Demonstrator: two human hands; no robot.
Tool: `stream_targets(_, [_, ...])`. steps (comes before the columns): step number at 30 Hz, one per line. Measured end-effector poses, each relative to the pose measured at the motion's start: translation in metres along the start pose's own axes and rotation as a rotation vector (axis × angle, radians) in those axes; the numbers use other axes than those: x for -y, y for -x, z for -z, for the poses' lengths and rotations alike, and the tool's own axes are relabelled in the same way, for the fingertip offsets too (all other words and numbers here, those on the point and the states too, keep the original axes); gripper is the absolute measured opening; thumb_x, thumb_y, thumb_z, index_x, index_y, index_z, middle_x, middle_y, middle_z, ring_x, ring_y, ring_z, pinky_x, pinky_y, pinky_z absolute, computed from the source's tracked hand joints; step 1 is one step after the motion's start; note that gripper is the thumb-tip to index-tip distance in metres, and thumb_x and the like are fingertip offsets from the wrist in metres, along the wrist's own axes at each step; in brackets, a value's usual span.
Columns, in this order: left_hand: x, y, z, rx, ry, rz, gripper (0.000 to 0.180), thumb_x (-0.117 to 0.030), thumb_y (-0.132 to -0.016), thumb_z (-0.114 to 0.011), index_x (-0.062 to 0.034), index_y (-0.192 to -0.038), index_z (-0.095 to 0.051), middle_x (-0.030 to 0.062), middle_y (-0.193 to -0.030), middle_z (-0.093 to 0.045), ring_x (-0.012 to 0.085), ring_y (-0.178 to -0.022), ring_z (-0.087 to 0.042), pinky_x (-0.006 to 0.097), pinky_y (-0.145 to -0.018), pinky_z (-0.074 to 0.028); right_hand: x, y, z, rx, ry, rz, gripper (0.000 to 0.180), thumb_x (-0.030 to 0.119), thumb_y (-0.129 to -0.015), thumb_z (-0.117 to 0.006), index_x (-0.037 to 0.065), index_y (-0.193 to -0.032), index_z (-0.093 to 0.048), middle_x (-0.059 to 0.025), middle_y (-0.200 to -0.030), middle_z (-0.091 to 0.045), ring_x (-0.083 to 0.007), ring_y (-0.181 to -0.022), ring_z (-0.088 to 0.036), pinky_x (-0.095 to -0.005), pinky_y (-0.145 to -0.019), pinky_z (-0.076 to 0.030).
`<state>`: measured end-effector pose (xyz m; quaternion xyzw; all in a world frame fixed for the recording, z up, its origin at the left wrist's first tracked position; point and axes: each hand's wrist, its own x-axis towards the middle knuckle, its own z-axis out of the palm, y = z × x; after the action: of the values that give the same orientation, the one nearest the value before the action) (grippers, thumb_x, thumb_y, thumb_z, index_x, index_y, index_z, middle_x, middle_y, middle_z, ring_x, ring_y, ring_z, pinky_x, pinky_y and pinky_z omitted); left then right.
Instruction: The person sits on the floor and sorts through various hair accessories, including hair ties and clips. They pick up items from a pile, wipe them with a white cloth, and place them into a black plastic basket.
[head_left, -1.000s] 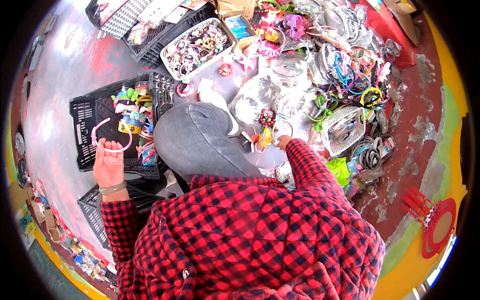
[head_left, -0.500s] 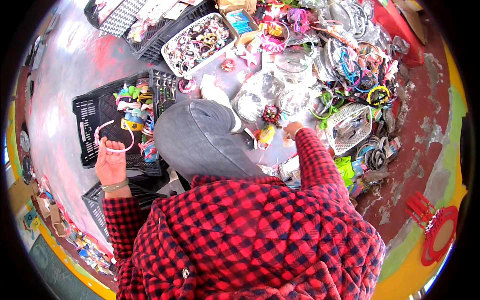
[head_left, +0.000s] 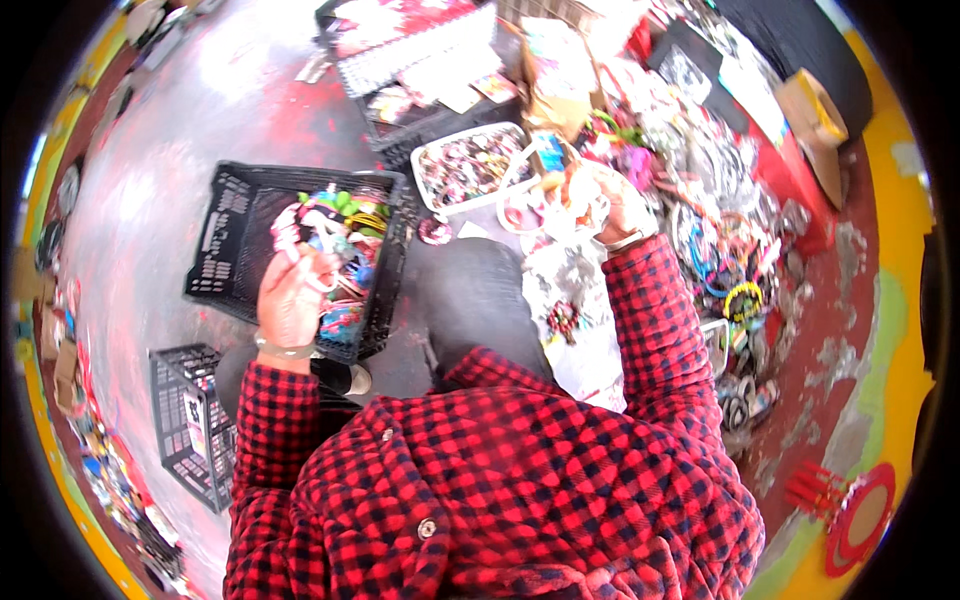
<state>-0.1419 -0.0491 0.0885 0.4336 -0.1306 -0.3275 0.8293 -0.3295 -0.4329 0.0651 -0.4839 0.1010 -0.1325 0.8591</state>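
Observation:
My left hand (head_left: 290,300) is closed on a pink headband (head_left: 287,228) at the left edge of the goods in a black plastic crate (head_left: 232,215). The fingers cover part of the band. Bundled hair accessories (head_left: 350,225) in green, yellow, blue and pink lie in the crate's right half. My right hand (head_left: 628,212), raised on the far side of my knee, grips pale headbands (head_left: 515,190) with white and orange trim. They are smeared by motion, so I cannot tell how many there are.
A white tray (head_left: 418,165) of small hair ties stands beyond my knee. Headbands and plastic-wrapped goods (head_left: 725,240) are heaped at the right. Another black crate (head_left: 180,420) sits at the lower left. A dark cluster of beads (head_left: 563,320) lies on white material near my right arm.
My right hand has risen from the floor pile and moved farther away, now gripping pale headbands. My left hand has carried the pink headband rightward to the crate's contents. The view has shifted.

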Motion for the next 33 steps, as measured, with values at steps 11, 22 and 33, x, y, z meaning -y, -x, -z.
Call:
stream_targets(11, [-0.053, -0.001, -0.01, 0.175, -0.238, -0.096, 0.034, -0.001, -0.085, -0.054, 0.0002, -0.117, -0.045, 0.0055, -0.103, -0.056, 0.0127, -0.095, -0.055, 0.025, -0.08, -0.046, -0.061, -0.091, -0.278, 0.232, 0.052, -0.357, 0.015, 0.012, -0.088, -0.049, 0.001, -0.087, -0.059, -0.0038, -0.069, -0.059, -0.0106, -0.053, -0.055, -0.0229, -0.047, -0.044])
stream_targets(22, [-0.066, -0.003, 0.054, -0.011, -0.043, 0.0, 0.032, 0.004, -0.079, -0.056, 0.0023, -0.111, -0.051, 0.004, -0.086, -0.056, 0.0109, -0.071, -0.056, 0.024, -0.064, -0.045, -0.108, -0.131, -0.278, -0.021, -0.184, -0.502, 0.026, 0.023, -0.088, -0.055, 0.0, -0.1, -0.055, -0.0084, -0.078, -0.061, -0.0176, -0.068, -0.06, -0.0282, -0.063, -0.049])
stream_targets(33, [-0.055, -0.018, 0.053, -0.161, -0.087, 0.007, 0.029, -0.003, -0.084, -0.054, 0.0012, -0.113, -0.052, 0.0024, -0.087, -0.057, 0.0079, -0.07, -0.053, 0.022, -0.065, -0.046, -0.106, -0.136, -0.274, 0.146, 0.515, 0.212, 0.013, 0.002, -0.084, -0.057, 0.001, -0.094, -0.066, -0.0028, -0.1, -0.054, -0.0092, -0.087, -0.053, -0.0189, -0.076, -0.043])
